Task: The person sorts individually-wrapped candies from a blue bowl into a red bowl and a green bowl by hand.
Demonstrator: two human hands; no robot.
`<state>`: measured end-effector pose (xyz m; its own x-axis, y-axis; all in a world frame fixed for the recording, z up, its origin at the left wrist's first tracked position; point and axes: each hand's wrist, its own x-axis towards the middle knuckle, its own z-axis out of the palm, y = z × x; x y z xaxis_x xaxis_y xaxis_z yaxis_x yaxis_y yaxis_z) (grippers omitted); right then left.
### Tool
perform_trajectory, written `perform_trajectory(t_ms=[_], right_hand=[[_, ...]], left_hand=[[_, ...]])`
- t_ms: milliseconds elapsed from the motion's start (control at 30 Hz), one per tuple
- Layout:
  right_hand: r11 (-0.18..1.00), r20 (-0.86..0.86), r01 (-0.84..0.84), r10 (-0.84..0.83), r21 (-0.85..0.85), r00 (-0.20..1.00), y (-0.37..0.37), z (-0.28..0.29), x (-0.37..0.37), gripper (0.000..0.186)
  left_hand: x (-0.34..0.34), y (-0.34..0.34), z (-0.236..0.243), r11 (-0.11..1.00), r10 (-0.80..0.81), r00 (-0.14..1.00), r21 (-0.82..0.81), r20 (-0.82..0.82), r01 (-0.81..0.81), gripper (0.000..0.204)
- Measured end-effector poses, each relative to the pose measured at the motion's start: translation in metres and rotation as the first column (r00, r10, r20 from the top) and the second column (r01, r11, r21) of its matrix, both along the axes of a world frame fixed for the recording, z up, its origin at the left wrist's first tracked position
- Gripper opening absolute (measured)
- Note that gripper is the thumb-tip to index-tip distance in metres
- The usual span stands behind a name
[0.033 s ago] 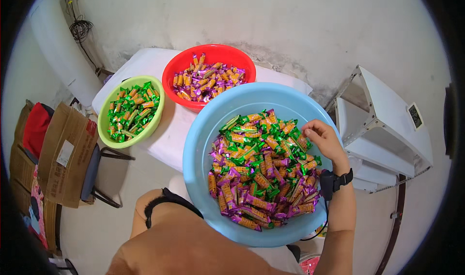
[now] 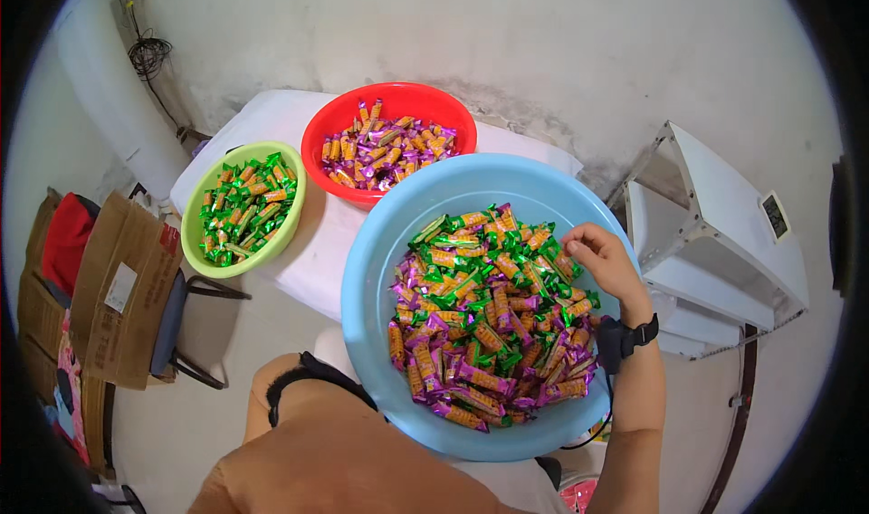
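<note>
A large light-blue basin (image 2: 364,270) holds a mixed heap of small wrapped snack sticks (image 2: 493,319), in green and purple wrappers. My right hand (image 2: 601,259) hangs over the basin's right side, fingers loosely bent and apart, their tips close above the green-wrapped pieces; nothing shows gripped in them. A black band with a small box and a cable circles that wrist. At the lower middle, my left arm (image 2: 362,451) lies across the picture, a black strap crossing it. The fingers of my left hand (image 2: 277,389) are hidden.
Behind the blue basin stands a red basin (image 2: 316,135) of purple-wrapped pieces. Left of it, a light-green basin (image 2: 192,237) holds green-wrapped ones. All rest on a white-covered table (image 2: 262,107). A white metal rack (image 2: 724,202) stands right; cardboard (image 2: 127,288) leans by a chair left.
</note>
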<state>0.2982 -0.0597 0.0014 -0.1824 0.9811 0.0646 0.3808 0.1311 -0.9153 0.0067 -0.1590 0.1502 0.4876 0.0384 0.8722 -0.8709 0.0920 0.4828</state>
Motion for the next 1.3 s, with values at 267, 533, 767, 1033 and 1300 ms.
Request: perform_trajectory(t_ms=[267,533,767,1033,1300], right_hand=[[0.971,0.403,-0.223,0.172,0.082,0.899,-0.009,-0.001,-0.027,0.012],[0.942,0.888,-0.334,0.169,-0.018,0.429,-0.019,-0.037,-0.051,0.018],[0.957,0.839,-0.288,0.124,0.041,0.530,-0.009,0.002,-0.035,0.027],[0.998,0.271,-0.026,0.012,0.051,0.963,-0.008,0.029,-0.054,0.024],[0.997,0.090,0.007,-0.014,0.071,0.996,-0.008,-0.005,-0.057,0.026]], left_hand=[[-0.008,-0.002,-0.007,1.000,0.010,1.000,0.017,0.003,-0.010,0.018],[-0.019,0.017,-0.007,0.976,0.214,0.974,-0.011,-0.079,-0.215,0.021],[-0.007,0.103,-0.071,0.582,0.719,0.362,0.230,-0.593,-0.780,0.026],[0.021,0.130,-0.129,0.320,0.928,0.068,0.689,-0.367,-0.650,0.035],[-0.030,0.215,-0.132,-0.023,0.867,-0.326,0.624,-0.376,-0.781,0.028]])
